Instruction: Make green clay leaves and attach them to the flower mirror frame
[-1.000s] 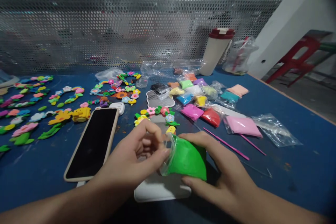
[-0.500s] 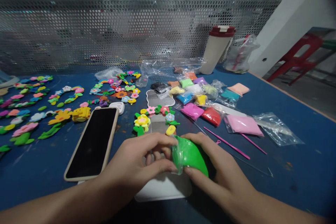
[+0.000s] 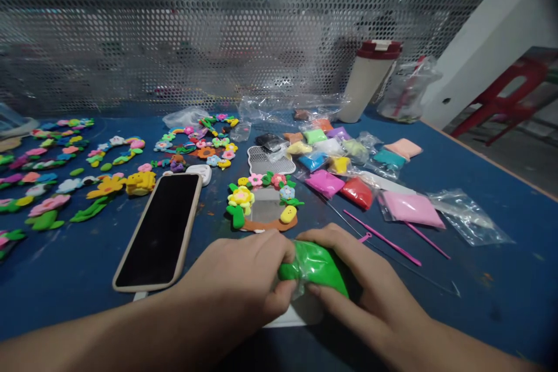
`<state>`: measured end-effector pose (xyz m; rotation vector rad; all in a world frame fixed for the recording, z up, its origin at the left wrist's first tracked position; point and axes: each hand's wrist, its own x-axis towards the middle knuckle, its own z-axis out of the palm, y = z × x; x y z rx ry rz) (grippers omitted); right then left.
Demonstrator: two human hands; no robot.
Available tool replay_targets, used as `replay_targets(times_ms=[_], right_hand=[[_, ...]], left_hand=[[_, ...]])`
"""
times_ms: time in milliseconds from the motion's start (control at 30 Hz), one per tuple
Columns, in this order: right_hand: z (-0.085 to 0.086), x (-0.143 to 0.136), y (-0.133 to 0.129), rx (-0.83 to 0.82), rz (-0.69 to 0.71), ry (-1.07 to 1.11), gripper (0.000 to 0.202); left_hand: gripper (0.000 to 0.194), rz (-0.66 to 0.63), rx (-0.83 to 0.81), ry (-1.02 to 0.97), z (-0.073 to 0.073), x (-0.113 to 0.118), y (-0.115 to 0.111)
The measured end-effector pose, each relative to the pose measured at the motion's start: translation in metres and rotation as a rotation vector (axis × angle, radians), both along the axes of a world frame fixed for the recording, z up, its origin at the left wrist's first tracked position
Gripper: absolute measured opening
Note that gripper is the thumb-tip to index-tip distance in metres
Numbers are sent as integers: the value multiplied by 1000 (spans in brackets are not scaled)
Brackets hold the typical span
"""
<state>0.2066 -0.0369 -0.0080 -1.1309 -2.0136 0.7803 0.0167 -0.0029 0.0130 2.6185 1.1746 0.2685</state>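
My right hand (image 3: pixel 366 279) is wrapped round a clear plastic bag of bright green modelling clay (image 3: pixel 321 270). At the bag's mouth, the fingers of my left hand (image 3: pixel 248 279) are curled on a lump of the green clay that bulges out; the fingertips are partly hidden. Under both hands lies a white board (image 3: pixel 296 315), mostly covered. Just beyond them is a small frame (image 3: pixel 249 225) with a brown lower edge, ringed with clay flowers, green leaves and a yellow clay piece (image 3: pixel 288 214).
Left of my hands lies a phone (image 3: pixel 161 232); clay-flower frames (image 3: pixel 115 151) spread beyond it. Several bagged clays, including a pink packet (image 3: pixel 413 209), lie to the right near a magenta tool (image 3: pixel 383 238). A tumbler (image 3: pixel 370 81) stands at the back by a perforated metal screen (image 3: pixel 218 40).
My left fingers have moved from the bag's plastic edge to closing on the green clay, which now bulges from the mouth. The view has shifted slightly, uncovering the frame's brown lower edge.
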Motion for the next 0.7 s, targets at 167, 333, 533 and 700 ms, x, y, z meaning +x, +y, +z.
replay_targets(times_ms=[167, 333, 533, 700], right_hand=[[8, 6, 1, 44, -14, -22, 42], [7, 13, 2, 36, -35, -38, 39], [5, 13, 4, 6, -68, -14, 34], [5, 12, 5, -3, -80, 14, 26]], left_hand=[[20, -163, 278, -9, 2, -15, 9], [23, -64, 228, -15, 12, -22, 15], [16, 73, 343, -226, 12, -29, 17], [17, 315, 241, -312, 25, -29, 24]])
